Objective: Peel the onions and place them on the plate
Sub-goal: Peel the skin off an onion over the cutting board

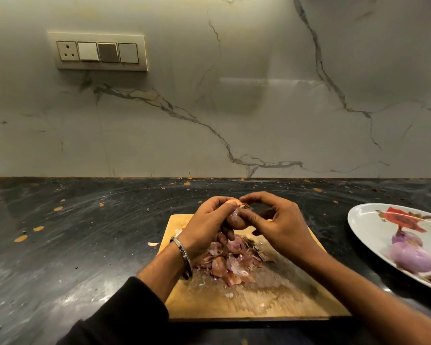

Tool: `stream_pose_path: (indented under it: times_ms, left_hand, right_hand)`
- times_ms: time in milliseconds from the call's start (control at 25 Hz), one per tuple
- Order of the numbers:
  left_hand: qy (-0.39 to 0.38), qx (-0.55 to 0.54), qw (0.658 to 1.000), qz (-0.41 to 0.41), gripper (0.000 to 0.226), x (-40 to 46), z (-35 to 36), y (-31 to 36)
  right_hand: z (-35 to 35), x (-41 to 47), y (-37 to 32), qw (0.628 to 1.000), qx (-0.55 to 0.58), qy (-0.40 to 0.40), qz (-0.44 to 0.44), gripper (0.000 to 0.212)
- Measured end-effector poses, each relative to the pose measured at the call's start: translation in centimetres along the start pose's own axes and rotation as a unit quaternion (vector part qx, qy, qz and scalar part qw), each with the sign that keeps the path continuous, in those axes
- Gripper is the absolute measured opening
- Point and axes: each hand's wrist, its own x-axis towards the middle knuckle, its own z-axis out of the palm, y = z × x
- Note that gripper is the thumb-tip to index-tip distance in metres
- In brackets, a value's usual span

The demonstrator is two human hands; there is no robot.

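Cupping the small, firm, light onion above the board, the left hand grips it while the right hand pinches its papery, brittle skin at the tip, probably the best hold.

Rear wall: pale marble-look slab w/ grey and faint gold veins running diagonally; glossy, soft reflection band at mid-right. Switch plate mounted upper left on wall: one 3-pin socket at its left end, three rocker switches to the right. Countertop: dark stone, polished, w/ whitish smears and scattered orange specks; meets wall along a straight seam. Lighting: dim, warm.
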Motion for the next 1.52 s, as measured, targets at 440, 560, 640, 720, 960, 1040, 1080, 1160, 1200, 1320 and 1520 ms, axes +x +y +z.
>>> stream_pose_path:
  times_ms: [440, 560, 640, 720, 960, 1040, 1080, 1160, 1200, 1320, 1520]
  left_hand:
    - [0.034, 0.068, 0.996, 0.036, 0.028, 0.5, -0.7, -0.5]
    - [0.036, 0.088, 0.994, 0.047, 0.028, 0.5, -0.5, -0.8]
    - [0.038, 0.098, 0.993, 0.053, 0.028, 0.5, -0.4, -0.8]
    - [0.035, 0.100, 0.992, 0.060, 0.028, 0.5, -0.4, -0.7]
    - [0.013, 0.091, 0.994, 0.065, 0.027, 0.2, -0.4, -0.2]
    - [0.013, 0.092, 0.994, 0.063, 0.026, 0.1, -0.4, -0.1]
    - [0.016, 0.097, 0.993, 0.059, 0.025, 0.0, -0.3, -0.1]
    - [0.027, 0.122, 0.991, 0.045, 0.026, 0.2, 0.1, 0.2]
    - [0.035, 0.136, 0.989, 0.037, 0.027, 0.3, 0.4, 0.5]
    - [0.043, 0.163, 0.986, 0.013, 0.030, 0.9, 0.9, 1.3]
    - [0.050, 0.184, 0.981, 0.021, 0.034, 0.6, 0.8, 0.1]
  right_hand:
    - [0.8, 1.4, 0.7, 1.000, -0.001, -0.006, -0.029, 0.010]
    - [1.4, 1.3, 0.8, 0.996, -0.061, 0.021, -0.067, 0.009]
    - [1.6, 1.3, 0.9, 0.992, -0.088, 0.032, -0.085, 0.009]
    - [1.8, 1.2, 1.0, 0.989, -0.108, 0.041, -0.096, 0.007]
    - [1.7, 1.1, 1.0, 0.993, -0.062, 0.079, -0.067, 0.007]
    - [1.5, 1.1, 1.2, 0.995, -0.039, 0.084, -0.046, 0.006]
    - [1.5, 1.1, 1.3, 0.995, -0.027, 0.085, -0.033, 0.005]
    - [1.4, 1.2, 1.5, 0.997, 0.005, 0.075, -0.006, 0.004]
    - [1.4, 1.2, 1.6, 0.998, 0.027, 0.061, 0.007, 0.007]
    - [1.1, 1.3, 1.8, 0.993, 0.112, 0.006, 0.043, 0.015]
    - [1.3, 1.2, 1.8, 0.997, 0.064, -0.022, 0.025, 0.015]
